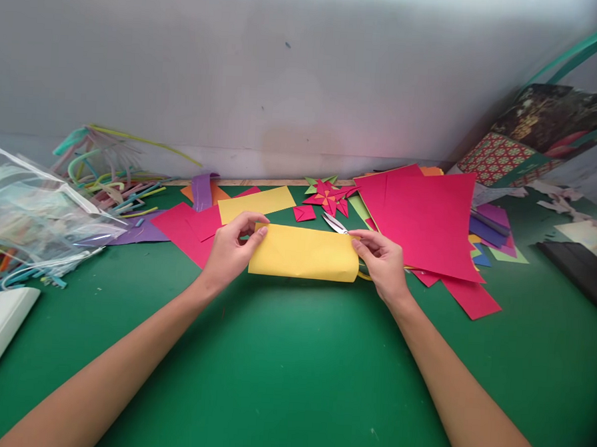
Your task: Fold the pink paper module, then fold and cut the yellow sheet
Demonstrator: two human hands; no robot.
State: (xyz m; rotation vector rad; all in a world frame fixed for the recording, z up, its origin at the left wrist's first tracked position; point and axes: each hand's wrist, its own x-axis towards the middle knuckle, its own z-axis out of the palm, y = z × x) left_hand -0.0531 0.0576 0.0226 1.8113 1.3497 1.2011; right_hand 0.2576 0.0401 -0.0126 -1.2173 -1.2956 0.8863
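Note:
A yellow sheet of paper [304, 254] is held up between my two hands, its lower edge bent towards me. My left hand [233, 243] pinches its upper left corner, thumb in front and fingers behind. At the upper right corner my right hand [381, 260] grips it the same way. Behind the sheet lie scissors [334, 223]; their blades show above it and part of a yellow handle shows below my right hand. Just beyond are a folded red and green paper star [328, 196] and a small red folded square [304, 213].
Red sheets [429, 220] are stacked at the right, near a black flat object [579, 275]. Red, yellow and purple paper pieces [183, 231] lie left. A clear plastic bag [44, 203], pipe cleaners [130, 191] and a white object [0, 328] sit farther left on the green table [280, 382].

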